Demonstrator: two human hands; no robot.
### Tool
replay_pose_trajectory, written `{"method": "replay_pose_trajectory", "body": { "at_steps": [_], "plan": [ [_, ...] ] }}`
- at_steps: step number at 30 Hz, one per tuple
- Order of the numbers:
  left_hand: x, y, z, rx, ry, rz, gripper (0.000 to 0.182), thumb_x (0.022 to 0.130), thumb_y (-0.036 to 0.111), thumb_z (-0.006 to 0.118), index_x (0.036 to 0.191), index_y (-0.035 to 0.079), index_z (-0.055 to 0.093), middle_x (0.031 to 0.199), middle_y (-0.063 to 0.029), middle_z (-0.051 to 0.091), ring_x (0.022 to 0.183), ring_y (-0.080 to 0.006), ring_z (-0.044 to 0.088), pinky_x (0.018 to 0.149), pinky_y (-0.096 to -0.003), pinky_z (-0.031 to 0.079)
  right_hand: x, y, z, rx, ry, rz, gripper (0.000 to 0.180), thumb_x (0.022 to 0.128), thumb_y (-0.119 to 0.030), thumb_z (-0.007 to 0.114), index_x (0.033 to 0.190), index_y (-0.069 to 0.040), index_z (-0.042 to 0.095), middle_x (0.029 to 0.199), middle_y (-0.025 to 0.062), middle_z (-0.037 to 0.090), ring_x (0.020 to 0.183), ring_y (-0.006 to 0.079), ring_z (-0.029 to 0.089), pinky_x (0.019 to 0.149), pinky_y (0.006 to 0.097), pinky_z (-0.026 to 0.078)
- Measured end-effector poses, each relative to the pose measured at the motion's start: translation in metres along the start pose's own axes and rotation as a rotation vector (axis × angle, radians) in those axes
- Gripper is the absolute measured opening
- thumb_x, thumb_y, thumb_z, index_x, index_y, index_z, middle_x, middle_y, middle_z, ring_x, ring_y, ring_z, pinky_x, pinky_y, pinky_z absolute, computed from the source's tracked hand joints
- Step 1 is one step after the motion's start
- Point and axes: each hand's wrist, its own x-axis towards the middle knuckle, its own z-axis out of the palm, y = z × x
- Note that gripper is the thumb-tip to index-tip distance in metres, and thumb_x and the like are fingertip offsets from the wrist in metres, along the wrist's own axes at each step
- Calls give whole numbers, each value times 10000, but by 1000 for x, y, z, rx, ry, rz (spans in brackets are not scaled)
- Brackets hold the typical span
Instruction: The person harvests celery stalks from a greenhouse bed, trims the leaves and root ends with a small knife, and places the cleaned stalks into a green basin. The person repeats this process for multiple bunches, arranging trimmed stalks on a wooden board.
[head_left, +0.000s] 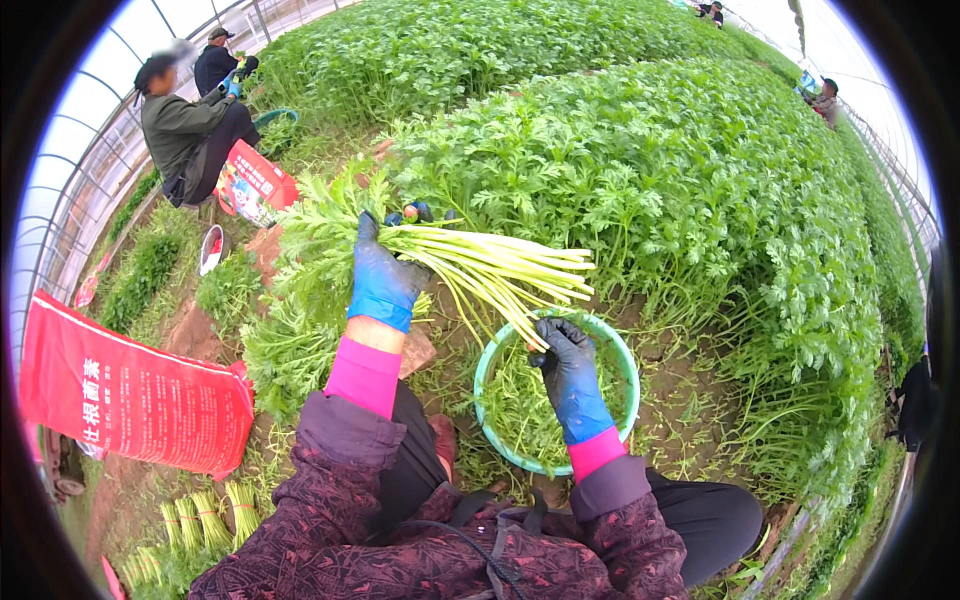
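Observation:
My left hand (386, 274), in a blue glove with darkened fingers, grips a bunch of leafy greens that look like garland chrysanthemum. The bunch's pale stems (495, 259) fan out to the right, while its feathery leaves (330, 210) spread to the left. My right hand (566, 367), gloved the same way, pinches the lower ends of a few stems. Below and around that hand stands a round green plastic basket (634, 375) holding loose leaves and trimmings (517, 405). More cut greens (289, 352) lie on the soil beside my left forearm.
A dense bed of growing greens (600, 165) stretches ahead and right. At left are a red printed sack (142, 382), tied bundles (214, 517), a white bucket (212, 251) and a red box (259, 180). Two people (187, 120) sit at upper left; others are farther off.

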Motion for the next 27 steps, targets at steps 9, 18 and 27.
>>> {"method": "replay_pose_trajectory", "body": {
  "at_steps": [9,18,27],
  "plan": [
    [-1,4,-1,69,-43,-19,426,976,507,409,852,107,488,874,-133,651,946,-335,622,908,-592,455,0,-28,-62,-459,333,11,236,942,-255,605,938,-36,692,734,20,669,488,70,519,451,208,403],
    [-27,-18,16,73,-170,-181,467,960,515,443,898,67,560,1069,-216,626,1131,-397,559,1003,-615,380,17,-136,12,-1100,-307,-598,590,888,-366,662,1337,-29,482,1300,155,556,1205,250,536,1031,361,408],
    [-52,-33,20,61,-398,-376,496,948,525,455,946,50,598,1139,-223,603,1136,-401,547,1045,-651,332,52,-98,53,-898,-807,161,815,903,-617,496,1420,3,381,1403,138,465,1285,207,417,1084,324,305]
  ]
}}
